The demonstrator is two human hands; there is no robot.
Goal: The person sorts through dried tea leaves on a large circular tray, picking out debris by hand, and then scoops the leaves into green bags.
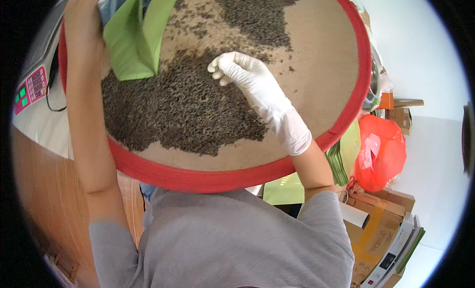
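Note:
A big round tray (326, 65) with a red cloth rim holds dark, dried, curled leaves (188, 109) that look like loose tea. A second heap (262, 15) lies toward its far side. Over the nearer heap is my right hand (242, 72) in a thin white glove, its fingers curled together; what they hold, if anything, is hidden. My left hand (83, 15) is bare and stretches to the far left, beside a green pouch (133, 40) that stands tilted on the leaves. The left fingers run out of the picture.
Left of the tray stands a scale with a pink key panel (32, 90). To the right are a stack of green pouches (341, 157), a red plastic bag (381, 152) and a cardboard box (378, 228). Another green sheet (284, 190) shows below the rim.

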